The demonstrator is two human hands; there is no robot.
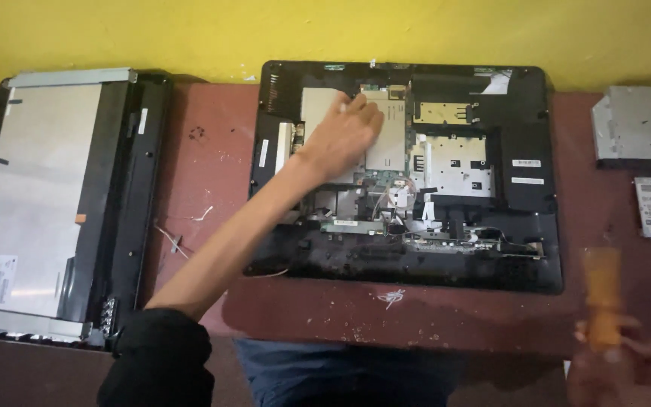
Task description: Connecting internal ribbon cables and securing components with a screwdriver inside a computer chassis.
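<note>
Yellow wall, reddish table [212, 158]. Left hand [344, 136] lies flat, fingers together, on the shield plate [389, 139] inside the open computer [521, 249]. Right hand [619, 369], blurry, fingers wrapped round an orange screwdriver [603, 298]. Pressing could probably flex the board underneath.

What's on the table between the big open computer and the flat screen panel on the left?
In the head view, mostly bare red table lies between the opened computer and the screen panel, with a few small white wire scraps.
</note>
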